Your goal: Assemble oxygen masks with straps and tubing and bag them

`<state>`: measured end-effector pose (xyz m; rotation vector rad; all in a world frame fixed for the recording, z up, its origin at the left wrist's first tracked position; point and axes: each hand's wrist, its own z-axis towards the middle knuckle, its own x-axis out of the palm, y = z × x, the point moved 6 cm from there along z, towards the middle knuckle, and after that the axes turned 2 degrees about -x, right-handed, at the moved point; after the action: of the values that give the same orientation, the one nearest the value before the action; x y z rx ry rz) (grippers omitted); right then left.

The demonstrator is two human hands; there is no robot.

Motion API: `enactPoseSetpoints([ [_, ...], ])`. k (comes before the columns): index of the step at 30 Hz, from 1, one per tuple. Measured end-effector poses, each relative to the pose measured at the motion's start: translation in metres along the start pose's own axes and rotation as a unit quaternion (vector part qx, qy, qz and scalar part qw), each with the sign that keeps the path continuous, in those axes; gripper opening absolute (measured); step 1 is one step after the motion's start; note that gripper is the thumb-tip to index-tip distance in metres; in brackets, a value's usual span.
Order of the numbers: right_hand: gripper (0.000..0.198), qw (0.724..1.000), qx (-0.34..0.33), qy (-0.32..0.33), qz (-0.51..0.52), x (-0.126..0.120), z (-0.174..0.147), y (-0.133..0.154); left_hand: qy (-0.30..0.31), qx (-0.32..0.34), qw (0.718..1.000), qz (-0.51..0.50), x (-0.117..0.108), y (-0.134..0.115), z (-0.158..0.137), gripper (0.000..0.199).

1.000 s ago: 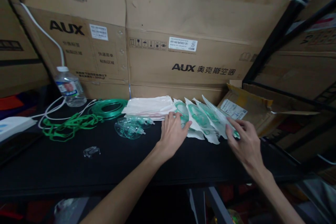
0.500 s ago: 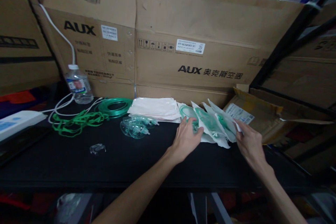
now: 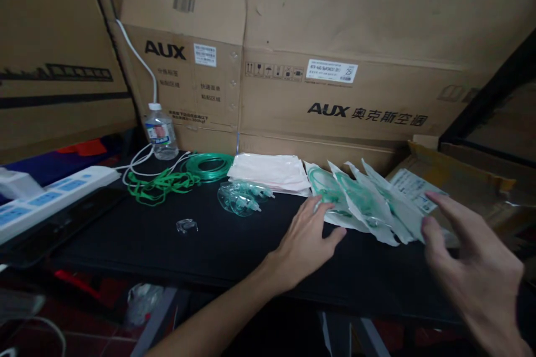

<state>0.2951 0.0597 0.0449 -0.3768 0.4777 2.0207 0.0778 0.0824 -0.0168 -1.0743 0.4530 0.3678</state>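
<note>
Black "AUX" lettering on cardboard (image 3: 377, 22) behind clear packets (image 3: 365, 202); left hand (image 3: 305, 242), right hand (image 3: 473, 259) near packets, fingers apart

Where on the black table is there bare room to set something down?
Bare tabletop shows between the clear plastic piece and the left hand, and before the pouches, between it and the right hand. The back is crowded: green straps, coiled tubing, masks, white packets and those pouches.
</note>
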Motion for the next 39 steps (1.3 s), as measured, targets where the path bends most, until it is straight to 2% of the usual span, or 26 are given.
enactPoseSetpoints([
  [2,0.028,0.995,-0.035,0.018,0.087,0.011,0.004,0.04,0.005,0.014,1.0,0.0,-0.011,-0.003,-0.024,0.035],
  [5,0.02,0.96,-0.083,0.143,0.226,0.057,0.001,0.097,0.022,0.057,0.998,0.002,-0.031,-0.004,-0.063,0.019],
  [7,0.023,0.935,-0.099,0.213,0.265,0.092,-0.003,0.128,0.022,0.092,0.995,0.024,-0.05,0.002,-0.085,0.012],
  [9,0.023,0.926,-0.111,0.237,0.273,0.123,-0.002,0.15,-0.015,0.106,0.992,0.07,-0.077,0.014,-0.097,0.012],
  [13,0.031,0.925,-0.101,0.26,0.256,0.177,0.009,0.163,-0.142,0.07,0.962,0.222,-0.136,0.043,-0.09,0.017],
  [15,0.034,0.919,-0.102,0.283,0.253,0.197,0.012,0.162,-0.147,0.039,0.946,0.286,-0.151,0.058,-0.074,0.037],
  [17,0.032,0.91,-0.11,0.307,0.256,0.211,0.01,0.161,-0.11,0.024,0.939,0.325,-0.153,0.072,-0.056,0.059],
  [19,0.028,0.903,-0.115,0.32,0.262,0.22,0.006,0.16,-0.067,0.023,0.936,0.344,-0.147,0.084,-0.041,0.071],
  [22,0.026,0.9,-0.108,0.324,0.272,0.225,0.0,0.157,-0.03,0.023,0.936,0.35,-0.136,0.097,-0.03,0.071],
  [28,0.028,0.894,-0.075,0.321,0.303,0.222,-0.005,0.153,-0.02,0.016,0.931,0.365,-0.134,0.096,-0.033,0.068],
  [34,0.02,0.891,0.04,0.299,0.339,0.216,-0.005,0.139,-0.014,0.029,0.928,0.371,-0.136,0.09,-0.033,0.059],
  [39,0.029,0.866,0.143,0.265,0.399,0.204,-0.005,0.121,-0.018,0.024,0.926,0.376,-0.133,0.085,-0.028,0.061],
])
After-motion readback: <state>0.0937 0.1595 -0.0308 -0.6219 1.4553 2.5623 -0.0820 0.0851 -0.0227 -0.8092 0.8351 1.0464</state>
